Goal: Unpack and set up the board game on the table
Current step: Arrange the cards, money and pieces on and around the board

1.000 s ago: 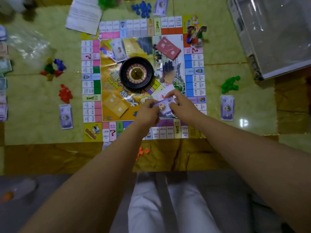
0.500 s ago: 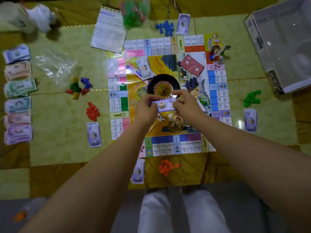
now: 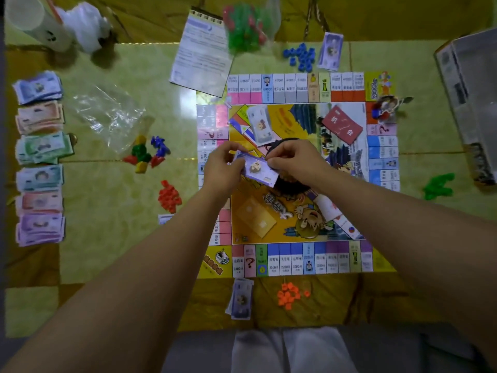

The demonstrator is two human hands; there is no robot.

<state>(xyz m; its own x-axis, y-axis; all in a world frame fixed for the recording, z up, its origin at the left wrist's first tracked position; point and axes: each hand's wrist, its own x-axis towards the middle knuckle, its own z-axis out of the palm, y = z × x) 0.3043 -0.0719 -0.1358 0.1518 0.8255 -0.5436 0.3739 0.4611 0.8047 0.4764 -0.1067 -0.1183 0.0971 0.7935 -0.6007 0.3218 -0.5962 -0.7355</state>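
The colourful game board (image 3: 295, 259) lies flat on the table. Over its centre both my hands hold a small stack of purple play-money notes (image 3: 258, 169). My left hand (image 3: 224, 164) grips the stack's left end and my right hand (image 3: 294, 160) pinches its right end. They hide most of the black roulette wheel (image 3: 289, 185). On the board lie a red card deck (image 3: 342, 128) and a pale card deck (image 3: 260, 122).
Sorted money stacks (image 3: 39, 157) line the left edge. Purple notes lie below (image 3: 240, 298) and above (image 3: 331, 51) the board. Piles of red (image 3: 168, 196), orange (image 3: 289, 294), blue (image 3: 300, 56) and green (image 3: 438, 185) pieces, mixed tokens (image 3: 146, 153), a plastic bag (image 3: 107, 114), rules sheet (image 3: 203, 52), box (image 3: 473, 103).
My view has shifted so the board sits further right and lower. Both hands moved up the board with the purple notes, from its near edge to over the roulette wheel.
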